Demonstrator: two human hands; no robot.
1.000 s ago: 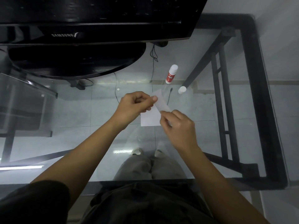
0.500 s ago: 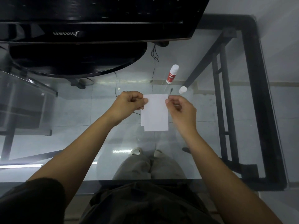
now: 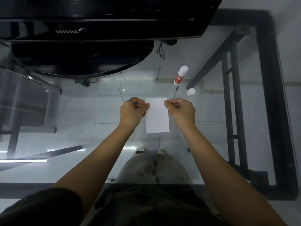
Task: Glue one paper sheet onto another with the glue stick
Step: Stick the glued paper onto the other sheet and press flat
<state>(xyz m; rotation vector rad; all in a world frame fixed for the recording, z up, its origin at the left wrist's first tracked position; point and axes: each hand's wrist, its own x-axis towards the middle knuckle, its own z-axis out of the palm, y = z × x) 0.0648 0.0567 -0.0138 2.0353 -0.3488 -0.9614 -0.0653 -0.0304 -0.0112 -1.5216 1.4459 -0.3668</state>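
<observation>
A small white paper sheet (image 3: 157, 117) lies over a second white sheet, whose edge shows only as a thin strip along the top left. My left hand (image 3: 132, 110) pinches the top left corner of the upper sheet. My right hand (image 3: 181, 110) pinches its top right corner. I cannot tell whether the upper sheet touches the lower one all over. The red and white glue stick (image 3: 180, 75) lies on the glass table (image 3: 211, 128) beyond my right hand. Its white cap (image 3: 190, 92) stands loose beside it.
A black monitor (image 3: 97, 18) with a wide round base (image 3: 81, 57) fills the far side of the table. The table's black frame (image 3: 268, 95) runs along the right edge. My legs and shoes show through the glass.
My hands swung the tilted upper sheet flat and square over the lower one, then shifted apart to its two top corners. The two sheets now nearly line up.
</observation>
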